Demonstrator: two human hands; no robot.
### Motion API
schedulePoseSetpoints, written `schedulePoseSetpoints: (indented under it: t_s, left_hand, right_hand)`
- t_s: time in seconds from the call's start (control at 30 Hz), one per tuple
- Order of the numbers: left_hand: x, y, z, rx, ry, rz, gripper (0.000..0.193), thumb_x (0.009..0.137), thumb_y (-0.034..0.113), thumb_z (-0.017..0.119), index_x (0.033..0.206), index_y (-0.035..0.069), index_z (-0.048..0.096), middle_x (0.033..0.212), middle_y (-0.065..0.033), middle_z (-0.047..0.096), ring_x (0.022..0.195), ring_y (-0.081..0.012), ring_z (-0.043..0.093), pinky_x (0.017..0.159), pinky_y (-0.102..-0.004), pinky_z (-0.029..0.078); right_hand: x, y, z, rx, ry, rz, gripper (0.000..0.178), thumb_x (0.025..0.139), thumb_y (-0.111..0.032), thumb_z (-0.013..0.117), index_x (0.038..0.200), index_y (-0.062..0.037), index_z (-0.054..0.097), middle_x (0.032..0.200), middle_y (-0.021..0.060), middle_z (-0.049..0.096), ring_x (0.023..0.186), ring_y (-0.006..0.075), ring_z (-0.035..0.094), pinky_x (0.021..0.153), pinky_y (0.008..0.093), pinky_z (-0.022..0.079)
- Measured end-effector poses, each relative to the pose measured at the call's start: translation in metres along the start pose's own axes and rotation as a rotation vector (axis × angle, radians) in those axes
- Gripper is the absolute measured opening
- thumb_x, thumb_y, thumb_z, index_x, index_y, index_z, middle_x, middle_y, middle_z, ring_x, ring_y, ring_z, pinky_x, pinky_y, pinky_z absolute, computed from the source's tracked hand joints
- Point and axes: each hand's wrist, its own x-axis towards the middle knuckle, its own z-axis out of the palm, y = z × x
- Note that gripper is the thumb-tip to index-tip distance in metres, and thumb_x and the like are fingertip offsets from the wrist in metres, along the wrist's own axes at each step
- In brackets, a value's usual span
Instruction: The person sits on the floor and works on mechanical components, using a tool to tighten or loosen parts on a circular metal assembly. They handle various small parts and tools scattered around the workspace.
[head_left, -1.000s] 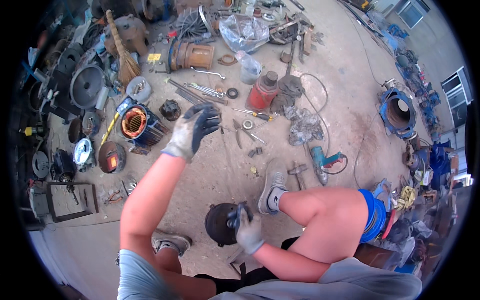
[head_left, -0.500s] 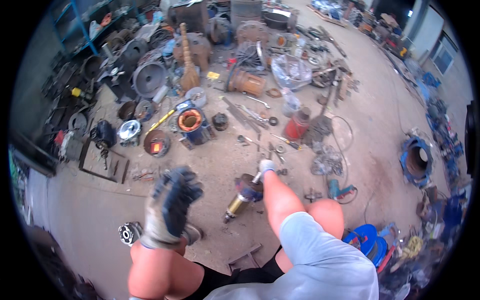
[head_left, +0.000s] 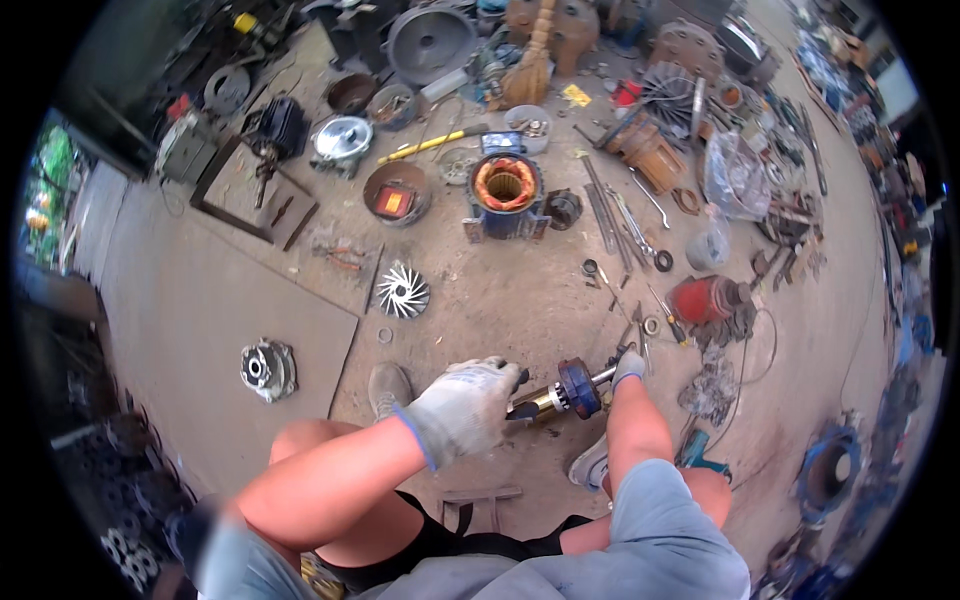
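A motor rotor [head_left: 543, 401] with a brass-coloured body and a blue end cover [head_left: 578, 388] lies almost level between my feet. My left hand [head_left: 465, 408], in a grey-white work glove with dark palm and fingers, is closed round its left end. At the other end, my gloved right hand [head_left: 627, 366] grips the bright shaft [head_left: 604, 375] sticking out of the cover. Ahead on the floor stands a blue motor housing [head_left: 508, 223] with orange copper windings inside. A finned fan wheel [head_left: 402, 291] and a metal end cover [head_left: 268, 370] lie to the left.
Wrenches and bars [head_left: 620, 215] lie beyond my right hand, near a red bottle jack [head_left: 708, 298]. A green power tool [head_left: 705, 455] rests by my right knee. Bowls, a yellow-handled tool [head_left: 430, 146] and a steel frame [head_left: 250, 195] are farther off.
My left hand, raised and open before, has come down and closed on the rotor. The rotor has swung from slanting to nearly level, and the view has turned left.
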Motion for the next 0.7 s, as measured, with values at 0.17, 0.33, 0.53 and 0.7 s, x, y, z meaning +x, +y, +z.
schedulePoseSetpoints:
  t_s: [0.17, 0.33, 0.53, 0.7]
  left_hand:
    - [0.022, -0.002, -0.004, 0.143, -0.167, -0.086, 0.038, 0.090, 0.026, 0.071, 0.118, 0.002, 0.064, 0.119, -0.0214, 0.068, 0.114, -0.0386, 0.066, 0.100, -0.0474, 0.050]
    - [0.021, 0.001, 0.003, 0.145, -0.150, -0.086, 0.037, 0.089, 0.027, 0.071, 0.118, 0.004, 0.065, 0.120, -0.0199, 0.069, 0.113, -0.0377, 0.068, 0.100, -0.0481, 0.050]
    - [0.029, 0.003, -0.002, 0.203, -0.194, -0.030, 0.036, 0.086, 0.021, 0.071, 0.118, 0.004, 0.068, 0.120, -0.0190, 0.070, 0.113, -0.0363, 0.069, 0.100, -0.0467, 0.051]
    - [0.029, 0.000, -0.005, 0.175, -0.155, -0.025, 0.036, 0.085, 0.021, 0.070, 0.117, 0.004, 0.068, 0.120, -0.0192, 0.071, 0.112, -0.0366, 0.070, 0.098, -0.0465, 0.053]
  right_hand:
    - [-0.010, -0.022, 0.017, -0.710, 0.089, -0.391, 0.035, 0.102, -0.035, 0.059, 0.102, -0.0033, 0.073, 0.089, 0.0180, 0.070, 0.081, 0.0335, 0.069, 0.074, 0.0459, 0.056]
    - [-0.055, -0.062, 0.050, -1.334, 0.022, -0.584, 0.050, 0.093, -0.041, 0.065, 0.114, 0.0027, 0.075, 0.118, 0.0278, 0.073, 0.115, 0.0434, 0.069, 0.100, 0.0498, 0.055]
    - [-0.031, -0.104, 0.041, -1.785, -0.047, -0.559, 0.053, 0.094, -0.043, 0.062, 0.120, 0.0016, 0.074, 0.128, 0.0282, 0.069, 0.123, 0.0432, 0.066, 0.106, 0.0481, 0.053]
    - [-0.128, -0.206, 0.067, -1.947, -0.356, -0.758, 0.064, 0.091, -0.050, 0.069, 0.129, 0.0012, 0.067, 0.127, 0.0287, 0.069, 0.125, 0.0416, 0.064, 0.107, 0.0471, 0.050]
